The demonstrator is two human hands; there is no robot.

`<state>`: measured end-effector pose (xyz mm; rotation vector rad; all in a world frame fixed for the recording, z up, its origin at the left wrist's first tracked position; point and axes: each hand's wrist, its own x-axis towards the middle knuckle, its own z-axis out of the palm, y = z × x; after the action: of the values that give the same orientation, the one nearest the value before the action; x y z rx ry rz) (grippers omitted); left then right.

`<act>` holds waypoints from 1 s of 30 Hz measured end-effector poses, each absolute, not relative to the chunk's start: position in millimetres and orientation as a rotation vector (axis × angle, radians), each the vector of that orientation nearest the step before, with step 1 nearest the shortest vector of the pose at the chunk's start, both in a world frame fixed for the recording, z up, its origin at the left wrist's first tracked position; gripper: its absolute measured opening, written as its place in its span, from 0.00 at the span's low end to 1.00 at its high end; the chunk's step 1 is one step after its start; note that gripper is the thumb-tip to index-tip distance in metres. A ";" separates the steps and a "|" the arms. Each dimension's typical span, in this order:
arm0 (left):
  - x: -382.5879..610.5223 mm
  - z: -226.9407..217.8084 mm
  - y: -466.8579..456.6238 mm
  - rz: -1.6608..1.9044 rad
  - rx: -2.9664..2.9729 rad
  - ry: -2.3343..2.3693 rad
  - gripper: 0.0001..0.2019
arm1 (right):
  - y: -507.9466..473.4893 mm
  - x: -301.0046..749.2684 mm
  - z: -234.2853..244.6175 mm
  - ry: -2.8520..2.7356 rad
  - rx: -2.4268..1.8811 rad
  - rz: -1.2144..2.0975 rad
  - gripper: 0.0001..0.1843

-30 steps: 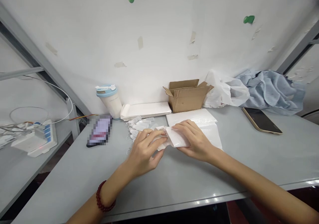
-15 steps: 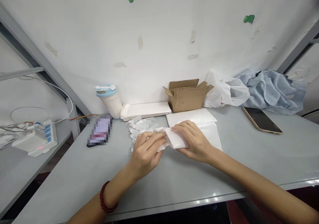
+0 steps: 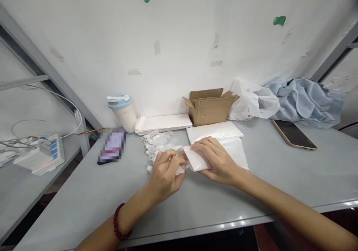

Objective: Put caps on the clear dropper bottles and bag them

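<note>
Between my hands is a white padded mailer [image 3: 197, 159], raised over the table. My right hand [image 3: 216, 161] is closed round its right part, fingers on top and thumb underneath. My left hand [image 3: 165, 174], with a dark red bead bracelet at the wrist, grips its crumpled left end; some of those fingertips are hidden in the folds. Just behind my left hand lies a pile of small translucent white pieces with string loops [image 3: 156, 141]. Beyond my right hand, more white padded mailers [image 3: 215, 130] lie flat and overlapping.
Along the wall stand a lidded cup [image 3: 124, 113], a stack of white envelopes [image 3: 165, 122], an open cardboard box [image 3: 211, 109], a plastic bag [image 3: 251, 100] and blue cloth [image 3: 304, 100]. A phone [image 3: 294, 134] lies right; a blurred purple item [image 3: 112, 146] lies left.
My left fingers have shifted and bent more at the mailer's crumpled end. The mailer's right part has tilted and dropped slightly, showing more of its face.
</note>
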<state>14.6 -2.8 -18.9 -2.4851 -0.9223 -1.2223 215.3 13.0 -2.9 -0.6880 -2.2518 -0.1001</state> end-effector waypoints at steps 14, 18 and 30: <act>0.8 -5.6 2.6 -1.030 -2.375 -0.841 0.17 | 22.9 225.8 1.3 -2.345 -0.733 -0.067 0.27; 4.1 -3.9 1.0 -1.091 -2.322 -0.810 0.18 | 21.4 220.5 -4.0 -2.317 -0.805 -0.284 0.31; 10.8 -4.8 -4.1 -1.128 -2.404 -0.792 0.14 | 13.3 206.1 -16.9 -2.196 -0.880 -0.644 0.20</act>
<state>10.8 -4.1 -4.8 -2.4037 -0.7918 -1.1282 206.1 13.3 -16.9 -0.8805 -2.1963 -0.6441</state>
